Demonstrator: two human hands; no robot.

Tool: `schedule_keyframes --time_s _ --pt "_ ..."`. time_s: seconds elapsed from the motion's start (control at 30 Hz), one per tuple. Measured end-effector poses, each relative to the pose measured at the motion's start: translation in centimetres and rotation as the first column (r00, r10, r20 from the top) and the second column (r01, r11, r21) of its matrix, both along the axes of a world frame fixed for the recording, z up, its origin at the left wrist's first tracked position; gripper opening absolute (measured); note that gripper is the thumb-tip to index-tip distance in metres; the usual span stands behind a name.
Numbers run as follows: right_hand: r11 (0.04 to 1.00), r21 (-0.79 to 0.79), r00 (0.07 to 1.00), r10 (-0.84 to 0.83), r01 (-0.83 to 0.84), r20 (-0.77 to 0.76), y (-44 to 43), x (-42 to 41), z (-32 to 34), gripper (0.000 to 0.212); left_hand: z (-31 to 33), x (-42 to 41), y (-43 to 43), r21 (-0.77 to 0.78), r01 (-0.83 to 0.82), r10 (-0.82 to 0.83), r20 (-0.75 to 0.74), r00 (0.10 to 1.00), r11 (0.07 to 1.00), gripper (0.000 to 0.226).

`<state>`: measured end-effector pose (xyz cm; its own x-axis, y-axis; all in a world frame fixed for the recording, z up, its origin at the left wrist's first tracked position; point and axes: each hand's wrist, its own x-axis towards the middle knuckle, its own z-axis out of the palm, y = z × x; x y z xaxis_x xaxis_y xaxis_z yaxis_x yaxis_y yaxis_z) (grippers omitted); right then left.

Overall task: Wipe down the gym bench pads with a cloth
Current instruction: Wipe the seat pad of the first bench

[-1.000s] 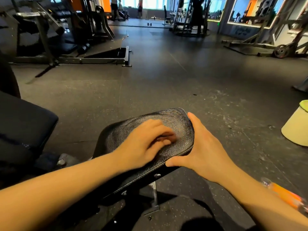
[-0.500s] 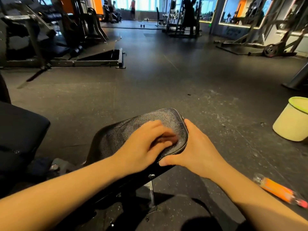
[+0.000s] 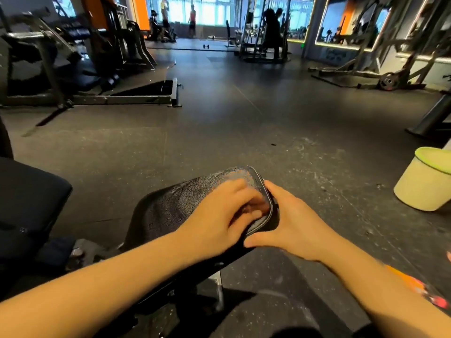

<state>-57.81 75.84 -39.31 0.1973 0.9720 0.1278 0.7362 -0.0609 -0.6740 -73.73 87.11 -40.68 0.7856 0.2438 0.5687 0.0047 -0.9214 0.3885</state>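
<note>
Dark rubber gym floor [image 3: 244, 132] surrounds the black textured-leather bench pad [image 3: 175, 206], whose long axis runs from my lower left up to its rounded far end. My left hand [image 3: 219, 215] presses on top at that end with its fingers curled; I cannot tell if a cloth is under it. My right hand [image 3: 292, 223] wraps round the end edge. I judge the rest to wipe lies back leftward, nearer my left hand.

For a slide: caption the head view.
Left hand on the bench pad, right hand gripping its end; bucket nearby.
</note>
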Motion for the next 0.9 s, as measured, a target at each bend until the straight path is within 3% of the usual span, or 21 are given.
schedule_keyframes --time_s 0.07,0.17,0.27,0.33,0.4,0.5,0.6,0.7,0.8,0.9 --pt "1.000 0.018 1.000 0.017 -0.017 -0.007 -0.2 0.4 0.1 0.091 -1.1 -3.5 0.3 0.021 0.044 -0.043 -0.059 0.997 0.999 0.017" --pt "1.000 0.022 1.000 0.010 -0.010 -0.006 -0.3 0.5 -0.1 0.094 -1.8 -4.7 4.5 0.103 -0.092 0.102 -0.097 0.990 0.990 0.020" --pt "0.999 0.032 1.000 -0.004 0.004 -0.005 -0.4 0.5 -0.2 0.096 -0.6 -0.2 8.5 -0.015 -0.350 0.348 -0.081 0.934 0.937 0.031" --pt "0.999 0.045 1.000 -0.002 0.001 0.013 -0.5 0.5 -0.2 0.095 0.4 3.2 8.2 -0.072 -0.416 0.412 -0.059 0.909 0.907 0.033" --pt "0.999 0.043 1.000 0.004 -0.005 0.010 -0.6 0.4 0.0 0.087 1.2 5.0 4.7 -0.063 -0.339 0.339 -0.005 0.941 0.939 0.025" --pt "0.998 0.049 0.999 -0.029 0.030 -0.030 -0.2 0.5 -0.5 0.077 0.6 2.2 -0.7 -0.022 -0.078 0.078 0.021 0.997 0.997 0.015" --pt "0.998 0.060 0.999 -0.029 0.031 -0.029 0.1 0.6 -0.9 0.097 -0.9 -3.0 -1.7 0.027 0.033 -0.032 -0.039 0.999 0.999 0.018" --pt "0.999 0.039 0.999 -0.031 0.032 -0.014 0.1 0.7 -0.8 0.104 -1.5 -2.8 3.9 0.065 -0.180 0.184 -0.058 0.981 0.982 0.018" --pt "0.999 0.033 1.000 -0.029 0.028 0.009 -0.1 0.6 -0.4 0.102 -0.4 1.4 9.3 -0.055 -0.487 0.480 -0.103 0.871 0.872 0.021" --pt "0.999 0.030 0.999 -0.029 0.028 0.025 -0.3 0.5 -0.2 0.095 1.4 5.6 5.6 -0.092 -0.432 0.430 -0.037 0.902 0.897 0.014"
